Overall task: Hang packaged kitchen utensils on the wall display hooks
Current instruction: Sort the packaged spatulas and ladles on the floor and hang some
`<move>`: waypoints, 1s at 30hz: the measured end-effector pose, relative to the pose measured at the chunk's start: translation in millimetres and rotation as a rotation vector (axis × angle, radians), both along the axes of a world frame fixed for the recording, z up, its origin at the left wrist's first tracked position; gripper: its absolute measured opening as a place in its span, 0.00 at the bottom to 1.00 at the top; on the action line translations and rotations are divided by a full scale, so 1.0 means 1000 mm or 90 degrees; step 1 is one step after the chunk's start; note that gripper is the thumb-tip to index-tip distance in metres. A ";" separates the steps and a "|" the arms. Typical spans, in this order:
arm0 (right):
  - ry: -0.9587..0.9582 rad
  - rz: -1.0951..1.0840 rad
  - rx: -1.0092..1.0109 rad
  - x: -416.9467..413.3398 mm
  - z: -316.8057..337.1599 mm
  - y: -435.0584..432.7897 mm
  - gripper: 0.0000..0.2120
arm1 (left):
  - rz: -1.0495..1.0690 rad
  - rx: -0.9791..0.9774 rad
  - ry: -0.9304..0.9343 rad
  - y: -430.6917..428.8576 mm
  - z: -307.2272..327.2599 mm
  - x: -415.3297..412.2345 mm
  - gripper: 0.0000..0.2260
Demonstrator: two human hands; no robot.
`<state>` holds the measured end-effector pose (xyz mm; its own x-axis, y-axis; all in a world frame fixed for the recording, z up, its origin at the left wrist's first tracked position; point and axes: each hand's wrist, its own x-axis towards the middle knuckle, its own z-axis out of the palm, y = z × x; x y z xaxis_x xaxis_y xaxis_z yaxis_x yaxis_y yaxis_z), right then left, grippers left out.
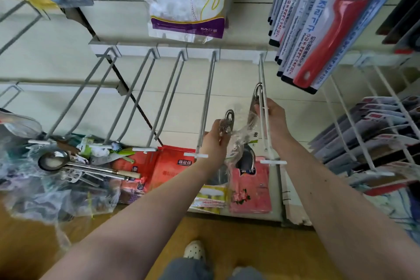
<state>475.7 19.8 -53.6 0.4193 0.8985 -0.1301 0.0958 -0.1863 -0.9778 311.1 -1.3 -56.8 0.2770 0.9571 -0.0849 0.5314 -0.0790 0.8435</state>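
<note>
Head view only. Two plastic-wrapped metal utensils are held up at the wall, one per hand. The left hand [214, 137] is curled round the left utensil [229, 118] just below its hanging hole; this one is held clear of any hook. The right hand [273, 116] pinches the right utensil [256, 95] by its handle, and the holed end is held against the wire of the white hook [262, 75]. Whether the hole is already threaded on cannot be told.

Progress is judged early. No other utensil is seen hung on this row, and the grey hooks [207, 98] to the left are bare. A pile [68, 166] of ladles and bagged utensils is left lying low at the left. Remaining work: the right utensil to be seated, the left one hung, then the pile.
</note>
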 end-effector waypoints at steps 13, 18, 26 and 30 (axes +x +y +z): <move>-0.043 -0.007 -0.014 -0.011 0.004 -0.056 0.09 | -0.017 -0.070 0.085 -0.044 0.027 -0.008 0.14; -0.028 0.017 -0.015 -0.019 0.015 -0.081 0.09 | 0.003 -0.052 0.096 -0.069 0.041 -0.015 0.15; 0.018 0.066 -0.074 -0.034 0.028 -0.127 0.09 | -0.031 -0.096 0.137 -0.098 0.052 -0.034 0.20; -0.005 0.073 -0.059 -0.045 0.036 -0.149 0.09 | -0.038 -0.120 0.115 -0.116 0.062 -0.044 0.21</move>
<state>431.1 -129.6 -17.9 0.3153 0.9251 -0.2114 0.1299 -0.2628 -0.9561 267.0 -116.9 5.6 0.2965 0.9022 -0.3133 0.6732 0.0353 0.7386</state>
